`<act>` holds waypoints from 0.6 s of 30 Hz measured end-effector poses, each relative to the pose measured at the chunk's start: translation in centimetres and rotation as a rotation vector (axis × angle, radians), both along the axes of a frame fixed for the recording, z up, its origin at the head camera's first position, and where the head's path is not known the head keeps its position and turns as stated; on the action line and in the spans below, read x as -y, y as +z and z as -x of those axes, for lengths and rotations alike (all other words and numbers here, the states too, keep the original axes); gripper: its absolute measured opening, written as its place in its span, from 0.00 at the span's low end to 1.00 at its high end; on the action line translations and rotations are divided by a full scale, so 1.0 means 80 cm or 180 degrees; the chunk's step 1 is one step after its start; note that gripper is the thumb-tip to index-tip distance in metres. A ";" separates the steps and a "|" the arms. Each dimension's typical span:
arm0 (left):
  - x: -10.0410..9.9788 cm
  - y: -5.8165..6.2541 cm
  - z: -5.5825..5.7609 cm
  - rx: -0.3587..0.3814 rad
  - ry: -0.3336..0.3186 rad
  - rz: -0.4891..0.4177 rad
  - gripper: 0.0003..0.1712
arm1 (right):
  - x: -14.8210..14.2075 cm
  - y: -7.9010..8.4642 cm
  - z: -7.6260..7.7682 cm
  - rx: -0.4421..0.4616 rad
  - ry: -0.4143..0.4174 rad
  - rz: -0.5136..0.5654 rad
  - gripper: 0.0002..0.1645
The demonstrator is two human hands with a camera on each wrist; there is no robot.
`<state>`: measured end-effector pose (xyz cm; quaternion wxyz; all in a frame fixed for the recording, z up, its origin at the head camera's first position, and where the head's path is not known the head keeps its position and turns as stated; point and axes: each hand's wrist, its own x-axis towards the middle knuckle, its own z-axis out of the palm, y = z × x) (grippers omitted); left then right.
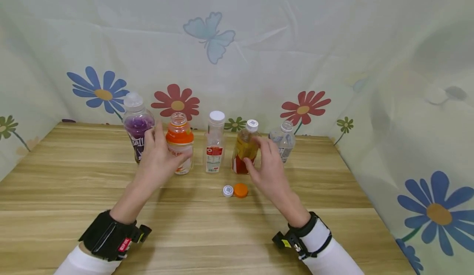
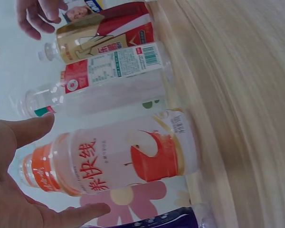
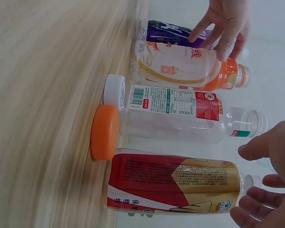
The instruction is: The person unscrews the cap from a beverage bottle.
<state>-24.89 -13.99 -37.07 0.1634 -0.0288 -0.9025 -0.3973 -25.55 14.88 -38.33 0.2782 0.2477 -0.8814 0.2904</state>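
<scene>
My left hand (image 1: 157,158) is beside an open-necked plastic drink bottle (image 1: 179,137) with an orange and white label. Its thumb and fingers are spread, with space between them and the bottle in the left wrist view. My right hand (image 1: 269,169) is at a red-and-gold labelled bottle (image 3: 175,183), its fingers apart near the neck; contact is hard to tell. That bottle has a white cap (image 1: 252,125) on in the head view. Between the hands stands a clear bottle (image 1: 214,158) with a red and white label and a white cap.
A purple-labelled bottle (image 1: 138,125) with a translucent top stands at the left. At the right is an uncapped clear bottle (image 1: 286,139), partly behind my right hand. A loose white cap (image 1: 228,190) and an orange cap (image 1: 240,190) lie on the wooden table (image 1: 207,229). Patterned cloth hangs behind.
</scene>
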 end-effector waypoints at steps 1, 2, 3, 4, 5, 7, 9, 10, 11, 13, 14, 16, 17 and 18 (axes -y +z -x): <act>-0.001 0.002 -0.002 -0.0042 0.0028 0.0022 0.68 | 0.000 0.000 0.000 -0.0012 -0.0011 -0.0003 0.37; -0.002 0.003 -0.004 -0.0088 0.0053 0.0039 0.67 | 0.000 0.001 0.001 -0.0023 -0.0023 -0.0004 0.39; -0.002 0.005 -0.006 -0.0143 0.0074 0.0066 0.67 | 0.001 0.001 0.001 -0.0024 -0.0034 -0.0003 0.40; -0.003 0.006 -0.007 -0.0199 0.0087 0.0086 0.67 | 0.001 0.001 0.002 -0.0025 -0.0046 0.0004 0.41; -0.004 0.008 -0.009 -0.0244 0.0094 0.0105 0.66 | 0.001 0.002 0.002 -0.0023 -0.0060 0.0010 0.41; -0.006 0.011 -0.013 -0.0393 0.0081 0.0143 0.65 | 0.001 0.002 0.003 0.0004 -0.0083 0.0033 0.43; -0.009 0.015 -0.016 -0.0530 0.0052 0.0183 0.64 | 0.001 0.004 0.003 0.0036 -0.0098 0.0060 0.44; -0.010 0.016 -0.017 -0.0591 0.0031 0.0189 0.64 | 0.001 0.004 0.003 0.0049 -0.0099 0.0077 0.45; -0.012 0.017 -0.018 -0.0665 0.0002 0.0202 0.63 | 0.001 0.005 0.003 0.0059 -0.0093 0.0091 0.46; -0.015 0.019 -0.020 -0.0808 -0.0050 0.0218 0.63 | 0.001 0.007 0.003 0.0084 -0.0091 0.0104 0.47; -0.016 0.020 -0.021 -0.0861 -0.0079 0.0214 0.62 | 0.001 0.008 0.004 0.0097 -0.0096 0.0108 0.47; -0.019 0.020 -0.024 -0.0977 -0.0145 0.0207 0.61 | 0.002 0.009 0.005 0.0108 -0.0106 0.0118 0.48; -0.020 0.021 -0.025 -0.1038 -0.0174 0.0216 0.60 | 0.002 0.010 0.006 0.0113 -0.0113 0.0125 0.48; -0.022 0.021 -0.026 -0.1091 -0.0201 0.0218 0.59 | 0.002 0.010 0.007 0.0114 -0.0125 0.0131 0.48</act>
